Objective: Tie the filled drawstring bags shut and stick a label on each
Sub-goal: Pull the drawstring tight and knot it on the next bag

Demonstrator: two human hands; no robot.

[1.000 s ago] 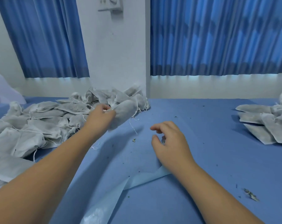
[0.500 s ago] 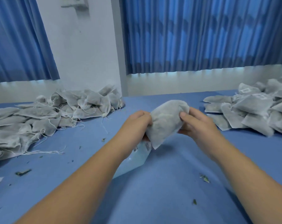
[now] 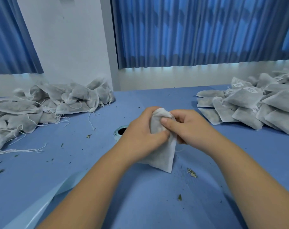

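Bag (image 3: 163,154) stands on table (image 3: 140,204); left grip (image 3: 138,134) and right grip (image 3: 190,128) both pinch its neck, I think. Slack pull could spill contents.

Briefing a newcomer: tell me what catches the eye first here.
At centre, the left hand and right hand grip one white bag above the blue table. A loose-stringed pile lies far left, a labelled pile far right.

The left hand (image 3: 140,134) and right hand (image 3: 190,128) are bare, like both forearms, with short plain fingernails.
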